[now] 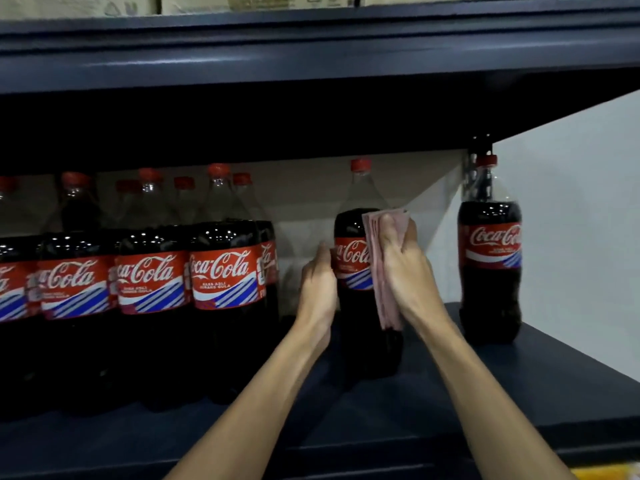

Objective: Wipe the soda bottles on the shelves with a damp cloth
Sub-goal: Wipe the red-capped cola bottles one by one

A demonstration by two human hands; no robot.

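Wiping is in hand on a tall dark plastic cola bottle point(353, 261) with a red cap, standing on the dark blue shelf point(519, 382) between a crowded row of matching bottles point(221, 278) and a lone bottle point(490, 258) near the right edge. The left hand point(317, 282) curls round its label side to steady it. The right hand point(405, 268) grips a folded pink cloth point(386, 306) pressed to its right flank. The next move probably calls for turning the bottle or sweeping the cloth up to the neck while it stays upright.
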